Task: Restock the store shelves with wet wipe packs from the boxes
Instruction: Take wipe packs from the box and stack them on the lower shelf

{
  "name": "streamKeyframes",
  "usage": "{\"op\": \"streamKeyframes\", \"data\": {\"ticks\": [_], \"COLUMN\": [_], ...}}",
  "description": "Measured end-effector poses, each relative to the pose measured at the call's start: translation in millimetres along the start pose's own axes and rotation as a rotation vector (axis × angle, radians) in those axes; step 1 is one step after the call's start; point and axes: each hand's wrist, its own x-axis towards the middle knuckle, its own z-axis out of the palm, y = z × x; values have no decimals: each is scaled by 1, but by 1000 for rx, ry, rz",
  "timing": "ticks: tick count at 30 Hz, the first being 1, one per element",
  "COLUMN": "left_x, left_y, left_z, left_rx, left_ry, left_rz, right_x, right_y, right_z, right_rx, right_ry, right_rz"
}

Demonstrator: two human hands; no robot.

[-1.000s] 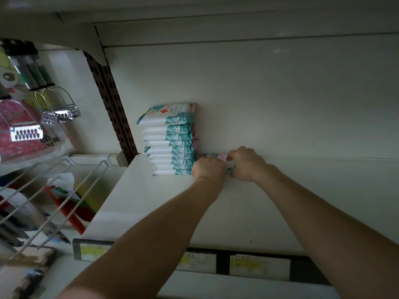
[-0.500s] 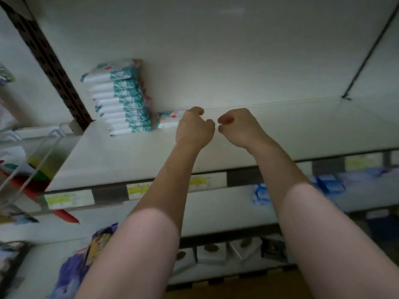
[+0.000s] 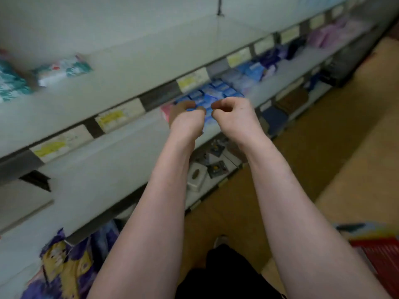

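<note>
Hovering before top shelf (image 3: 121,67): left hand (image 3: 186,120), right hand (image 3: 234,114), both loosely curled, grasping nothing. One wipe pack (image 3: 64,69) lying on shelf; blurred stack (image 3: 10,83) left of it.

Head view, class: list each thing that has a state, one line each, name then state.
left hand: loosely curled, empty
right hand: loosely curled, empty
single wet wipe pack: lying flat on top shelf
wet wipe stack: piled at shelf's left end, blurred
</note>
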Motion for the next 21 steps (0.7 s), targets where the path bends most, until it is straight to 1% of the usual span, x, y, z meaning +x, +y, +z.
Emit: {"op": "streamKeyframes", "data": {"ticks": [3,7,10,13,17,21], "left_x": [-28,-70,-105,-146,-206,-258], "left_y": [-6,-6,-7,-10,-18,-28], "left_z": [45,105,155,216,303,374], "left_rx": [43,112,150,201,277,352], "left_ry": [-126,-286,-366,-449,-595,-720], "left_rz": [8,61,111,151,157,153], "right_x": [-24,-51,-68,-83,-108,-133], "right_y": [31,71,103,143,206,257], "right_z": [-44,-109,-161,-219,-298,-361], "right_rx": [-26,-27,4,16,24,44], "right_ry": [104,193,254,349,520,578], "right_rz": [68,140,182,237,334,426]}}
